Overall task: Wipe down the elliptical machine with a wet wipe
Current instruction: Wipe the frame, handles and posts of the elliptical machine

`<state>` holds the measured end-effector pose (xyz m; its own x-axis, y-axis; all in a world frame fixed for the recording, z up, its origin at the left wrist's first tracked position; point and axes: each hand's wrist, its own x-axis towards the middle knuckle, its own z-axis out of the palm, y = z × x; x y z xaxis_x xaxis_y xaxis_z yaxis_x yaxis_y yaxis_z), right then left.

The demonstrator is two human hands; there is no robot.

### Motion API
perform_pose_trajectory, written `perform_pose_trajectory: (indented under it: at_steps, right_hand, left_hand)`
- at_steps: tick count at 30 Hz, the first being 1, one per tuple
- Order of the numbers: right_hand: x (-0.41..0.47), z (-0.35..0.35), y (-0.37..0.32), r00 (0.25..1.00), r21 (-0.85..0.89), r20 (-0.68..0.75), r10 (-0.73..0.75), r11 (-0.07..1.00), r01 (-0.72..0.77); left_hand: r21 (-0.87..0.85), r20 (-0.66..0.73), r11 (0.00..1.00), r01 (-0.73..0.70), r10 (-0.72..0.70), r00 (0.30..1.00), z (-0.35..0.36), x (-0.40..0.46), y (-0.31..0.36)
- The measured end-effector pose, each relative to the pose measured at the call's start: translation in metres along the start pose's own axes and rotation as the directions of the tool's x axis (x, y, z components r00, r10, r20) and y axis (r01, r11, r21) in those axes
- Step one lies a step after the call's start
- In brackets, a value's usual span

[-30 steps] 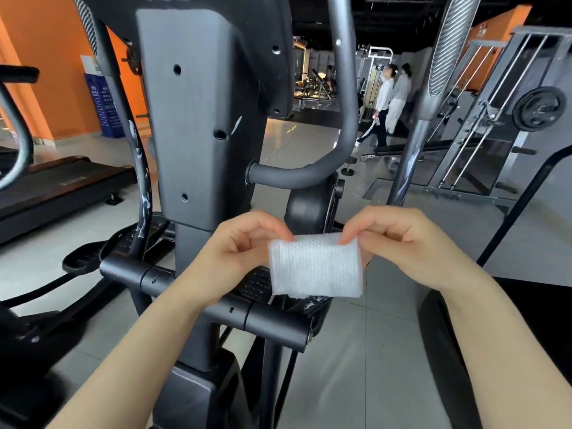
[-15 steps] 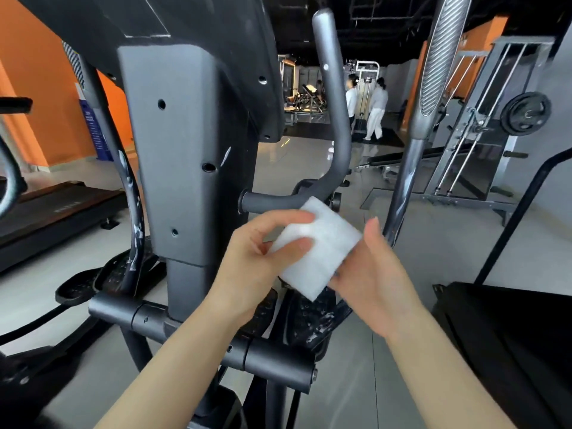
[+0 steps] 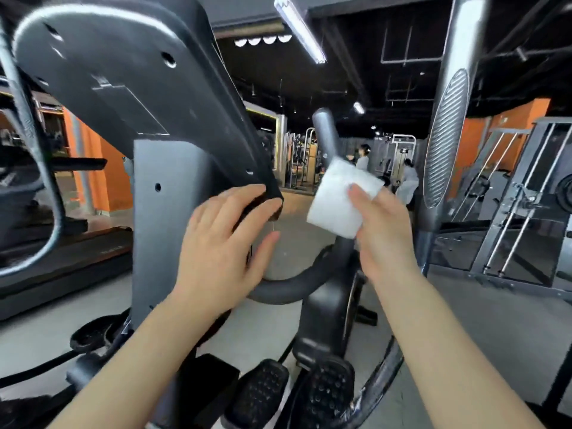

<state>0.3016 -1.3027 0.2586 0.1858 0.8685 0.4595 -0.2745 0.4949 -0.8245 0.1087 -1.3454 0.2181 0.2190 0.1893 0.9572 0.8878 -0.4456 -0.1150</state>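
Note:
The dark grey elliptical machine [image 3: 167, 230] fills the left and centre, its console underside tilted overhead. A folded white wet wipe [image 3: 337, 202] is held up in front of the upright curved handlebar [image 3: 325, 134]. My right hand [image 3: 383, 230] holds the wipe, thumb pressed on its front face. My left hand [image 3: 223, 246] is off the wipe, fingers spread and loosely extended, fingertips touching the lower corner of the console [image 3: 266, 199].
A tall silver moving handle [image 3: 445, 140] rises at right. Two black pedals [image 3: 291, 394] lie below. A treadmill [image 3: 62, 258] stands at left, a weight rack [image 3: 526, 205] at right. People stand far back in the gym [image 3: 405, 178].
My left hand has let go of the wipe and moved left to the console corner. My right hand has lifted the wipe up beside the handlebar. The view has tilted upward.

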Motion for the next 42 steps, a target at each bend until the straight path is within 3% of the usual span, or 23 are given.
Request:
perform_pose_trajectory:
  at_steps: [2,3,5,6,7,8,9,10,12,15,18,24,29,31,32,35,38,40,42]
  right_hand:
    - [0.042,0.009,-0.018,0.932,-0.306,-0.042,-0.359,0.893,0.330]
    - [0.059,0.015,-0.029,0.843,-0.438,0.030,-0.537,0.751,0.494]
    - [0.094,0.032,-0.042,0.533,-0.572,0.269,-0.802,0.311,0.759]
    - [0.113,0.038,-0.043,0.339,-0.594,0.441,-0.831,0.013,0.805]
    - [0.132,0.042,-0.039,0.193,-0.567,0.614,-0.765,-0.258,0.782]
    - [0.147,0.043,-0.032,0.149,-0.498,0.763,-0.629,-0.426,0.756]
    - [0.157,0.042,-0.023,0.176,-0.434,0.852,-0.493,-0.477,0.764]
    - [0.166,0.037,-0.014,0.181,-0.378,0.901,-0.395,-0.506,0.775]
    - [0.175,0.020,0.005,0.144,-0.327,0.922,-0.361,-0.522,0.788]
    - [0.169,-0.002,0.022,0.165,-0.306,0.924,-0.345,-0.406,0.861]
    - [0.153,-0.019,0.037,0.234,-0.344,0.925,-0.300,-0.398,0.850]
    - [0.108,-0.046,0.080,0.427,-0.499,0.807,-0.407,-0.085,0.862]
    - [0.078,-0.084,0.094,0.588,-0.585,0.794,-0.155,0.073,0.808]
    - [0.076,-0.072,0.073,0.633,-0.632,0.772,-0.063,0.037,0.774]
    - [0.078,-0.063,0.058,0.606,-0.609,0.789,-0.098,0.008,0.793]
    - [0.089,-0.025,0.006,0.396,-0.450,0.857,-0.331,-0.103,0.887]
    - [0.122,0.010,-0.019,0.249,-0.427,0.832,-0.496,-0.285,0.858]
    - [0.145,0.014,-0.014,0.237,-0.428,0.860,-0.453,-0.387,0.817]
    - [0.154,-0.003,0.005,0.321,-0.459,0.875,-0.363,-0.410,0.788]
  left_hand:
    - [0.287,0.017,0.951,-0.117,0.117,0.993,0.010,0.003,-0.021]
    - [0.368,0.051,0.920,-0.132,0.122,0.991,0.015,0.002,-0.029]
    - [0.446,0.099,0.887,-0.120,0.084,0.992,0.022,-0.006,-0.045]
    - [0.471,0.109,0.876,-0.101,0.055,0.992,0.025,-0.009,-0.051]
    - [0.496,0.115,0.864,-0.083,0.029,0.993,0.028,-0.012,-0.055]
    - [0.513,0.116,0.855,-0.069,0.011,0.993,0.029,-0.015,-0.059]
    - [0.516,0.106,0.855,-0.057,0.002,0.994,0.030,-0.017,-0.062]
    - [0.504,0.089,0.862,-0.047,0.002,0.996,0.031,-0.017,-0.064]
    - [0.479,0.065,0.877,-0.041,0.011,0.998,0.032,-0.016,-0.065]
    - [0.477,0.045,0.878,-0.044,0.025,0.999,0.035,-0.017,-0.069]
    - [0.474,0.028,0.880,-0.037,0.027,0.999,0.036,-0.017,-0.069]
    - [0.462,0.028,0.886,-0.038,0.028,0.999,0.037,-0.017,-0.069]
    - [0.471,0.054,0.881,-0.037,0.013,0.998,0.036,-0.024,-0.068]
    - [0.475,0.061,0.879,-0.039,0.011,0.998,0.035,-0.025,-0.067]
    - [0.473,0.064,0.880,-0.046,0.017,0.998,0.035,-0.024,-0.067]
    - [0.470,0.058,0.881,-0.052,0.028,0.998,0.035,-0.025,-0.067]
    - [0.464,0.051,0.884,-0.052,0.032,0.998,0.036,-0.024,-0.067]
    - [0.458,0.055,0.887,-0.055,0.033,0.998,0.035,-0.023,-0.069]
    - [0.455,0.053,0.889,-0.057,0.036,0.998,0.035,-0.024,-0.069]
